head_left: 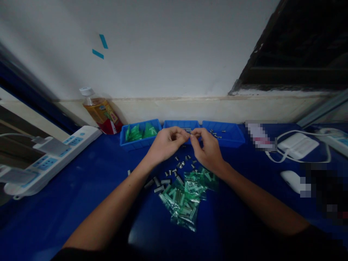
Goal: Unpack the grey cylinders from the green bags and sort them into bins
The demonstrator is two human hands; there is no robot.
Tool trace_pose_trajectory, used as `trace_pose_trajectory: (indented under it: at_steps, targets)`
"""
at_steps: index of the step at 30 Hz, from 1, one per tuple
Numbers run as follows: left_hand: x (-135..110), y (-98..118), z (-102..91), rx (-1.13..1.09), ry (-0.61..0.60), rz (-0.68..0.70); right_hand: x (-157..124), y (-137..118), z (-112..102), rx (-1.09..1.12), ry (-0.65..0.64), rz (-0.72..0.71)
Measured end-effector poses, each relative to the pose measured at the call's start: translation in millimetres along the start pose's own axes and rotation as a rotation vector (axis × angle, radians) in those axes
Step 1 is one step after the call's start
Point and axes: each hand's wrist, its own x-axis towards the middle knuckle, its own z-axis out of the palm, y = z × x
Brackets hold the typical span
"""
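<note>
My left hand (170,141) and my right hand (205,146) meet fingertip to fingertip in front of the middle blue bin (181,125). Both are closed in a pinch; whatever sits between the fingertips is too small and covered to name. Loose screws (181,165) lie on the blue table below them. Several metal hex standoffs (159,189) rest nearer to me. Beside these is a pile of green-tinted plastic bags (181,203) with metal parts inside.
A left bin (126,145) holds green bags (136,132); a right bin (231,137) holds a few screws. A drink bottle (102,112) leans at the wall. A power strip (62,154) lies left. A white charger (298,145) with cable and a white mouse (291,181) are right.
</note>
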Motion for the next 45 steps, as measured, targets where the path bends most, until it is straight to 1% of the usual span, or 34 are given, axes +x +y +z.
trace_pose_trajectory:
  at_steps: [3,6,8,10,12,14,15,17,19,21,23,24,26,29,32,34,37,40,43,45]
  targets:
    - [0,1,2.8,-0.038,-0.008,-0.017,-1,-1,1,0.019,-0.020,-0.056]
    - [2,1,2.1,-0.025,-0.046,-0.028,0,-2,-1,-0.038,-0.049,-0.146]
    - [2,0,-2.5,0.069,-0.090,-0.021,4,1,-5,-0.092,-0.054,-0.190]
    - [1,-1,-10.0,0.277,-0.192,0.005,13,13,-14,-0.160,-0.059,-0.199]
    - [-1,-4,-18.1,0.545,-0.353,0.027,22,33,-25,-0.236,-0.065,-0.132]
    - [-4,-8,-23.5,0.767,-0.511,0.010,30,57,-35,-0.292,-0.067,0.025]
    - [-6,-10,-24.5,0.840,-0.564,-0.006,33,69,-38,-0.326,-0.083,0.118]
    - [-7,-16,-23.5,0.935,-0.603,-0.009,34,89,-42,-0.386,-0.150,0.280]
    - [-7,-21,-20.3,0.993,-0.585,0.033,34,100,-41,-0.431,-0.223,0.403]
    - [-6,-24,-17.4,1.015,-0.560,0.066,34,103,-37,-0.462,-0.268,0.475]
    - [-5,-25,-16.0,1.000,-0.529,0.071,37,99,-34,-0.485,-0.274,0.499]
    - [-4,-24,-15.8,0.972,-0.507,0.074,38,95,-34,-0.484,-0.261,0.483]
    - [-2,-20,-16.2,0.861,-0.451,0.080,41,82,-33,-0.436,-0.207,0.391]
    - [2,-9,-17.5,0.607,-0.338,0.049,40,54,-34,-0.253,-0.133,0.145]
    - [5,0,-19.6,0.382,-0.212,0.014,33,24,-31,-0.068,-0.181,-0.125]
    - [5,2,-20.5,0.270,-0.171,0.005,28,10,-28,-0.021,-0.229,-0.245]
    - [6,2,-19.9,0.171,-0.172,-0.006,22,2,-22,-0.022,-0.233,-0.283]
    - [6,1,-16.8,0.149,-0.170,0.008,19,1,-20,-0.016,-0.208,-0.283]
    - [4,0,-11.0,0.200,-0.141,0.031,21,2,-21,-0.049,-0.205,-0.301]
    - [2,-2,-5.6,0.329,-0.132,0.045,24,7,-24,-0.100,-0.193,-0.297]
